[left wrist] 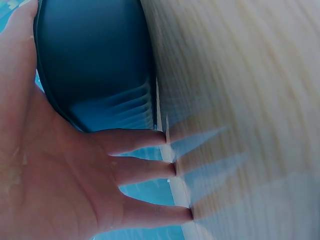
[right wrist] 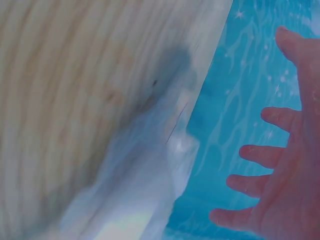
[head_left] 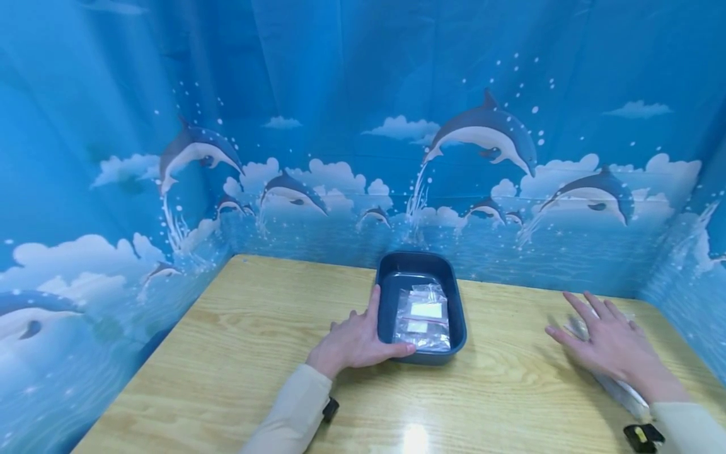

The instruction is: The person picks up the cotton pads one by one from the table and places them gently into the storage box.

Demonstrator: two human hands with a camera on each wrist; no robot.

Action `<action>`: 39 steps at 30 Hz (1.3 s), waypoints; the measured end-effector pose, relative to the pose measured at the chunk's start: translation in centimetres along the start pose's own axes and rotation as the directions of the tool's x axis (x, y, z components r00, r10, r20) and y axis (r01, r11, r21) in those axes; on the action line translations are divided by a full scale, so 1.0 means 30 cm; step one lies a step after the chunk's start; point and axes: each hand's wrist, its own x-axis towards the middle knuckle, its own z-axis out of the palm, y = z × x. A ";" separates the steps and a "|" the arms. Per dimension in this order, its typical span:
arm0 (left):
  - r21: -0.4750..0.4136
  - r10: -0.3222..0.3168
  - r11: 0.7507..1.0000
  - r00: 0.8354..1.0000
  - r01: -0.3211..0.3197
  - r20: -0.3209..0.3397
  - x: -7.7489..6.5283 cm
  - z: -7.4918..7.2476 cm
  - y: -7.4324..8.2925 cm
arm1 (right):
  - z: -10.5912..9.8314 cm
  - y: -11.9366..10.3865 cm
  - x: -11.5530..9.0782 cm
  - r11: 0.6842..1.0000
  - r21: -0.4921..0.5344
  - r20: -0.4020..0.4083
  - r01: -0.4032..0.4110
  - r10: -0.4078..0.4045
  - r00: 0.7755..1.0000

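A dark blue plastic bin (head_left: 457, 328) stands on the wooden table near its back edge. Inside it lie clear zip bags (head_left: 424, 325) with white labels. My left hand (head_left: 356, 340) rests against the bin's near left corner, thumb over the front rim and index finger along the left side. In the left wrist view, the other fingers (left wrist: 145, 170) are straight, their tips at the tabletop. On the right, my right hand (head_left: 615, 347) hovers with spread fingers above a pile of clear plastic bags (head_left: 624, 394), which it partly covers. The right wrist view shows those bags (right wrist: 135, 170) below the palm.
The light wooden table (head_left: 244, 353) meets a blue curtain (head_left: 340, 126) printed with dolphins and clouds at the back and sides. Bare wood (head_left: 505, 353) lies between the bin and the bags on the right.
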 end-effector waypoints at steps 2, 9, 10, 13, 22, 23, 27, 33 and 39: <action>0.000 0.001 1.000 1.000 -0.001 0.001 -0.001 -0.001 0.001 | 0.001 0.025 -0.001 1.000 0.023 -0.007 0.001 -0.001 1.000; -0.020 0.006 1.000 1.000 -0.006 -0.005 0.001 0.003 -0.001 | -0.004 0.098 -0.004 0.993 0.111 0.004 -0.035 0.035 0.999; -0.024 0.009 1.000 1.000 -0.010 -0.007 0.000 0.003 -0.002 | -0.002 0.109 -0.006 0.992 0.116 0.010 -0.043 0.042 0.999; -0.029 0.010 1.000 1.000 -0.010 -0.006 -0.001 0.004 -0.001 | 0.004 0.142 -0.013 0.992 0.115 0.005 -0.052 0.052 0.999; -0.022 0.010 1.000 1.000 -0.010 -0.006 0.001 0.003 0.000 | 0.007 0.242 -0.009 0.990 0.089 0.041 -0.111 0.108 0.993; -0.020 0.010 1.000 1.000 -0.010 -0.005 0.001 0.002 0.000 | 0.008 0.249 -0.009 0.989 0.091 0.043 -0.112 0.109 0.993; -0.019 0.010 1.000 1.000 -0.010 -0.001 0.001 -0.001 0.002 | 0.010 0.270 -0.009 0.989 0.090 0.049 -0.117 0.113 0.992; -0.018 0.006 1.000 1.000 -0.006 0.002 -0.003 -0.003 0.004 | 0.012 0.294 -0.008 0.982 0.095 0.090 -0.161 0.153 0.984; -0.021 0.002 1.000 1.000 -0.001 0.004 -0.001 -0.002 0.004 | 0.026 0.314 -0.004 0.982 0.091 0.102 -0.168 0.158 0.982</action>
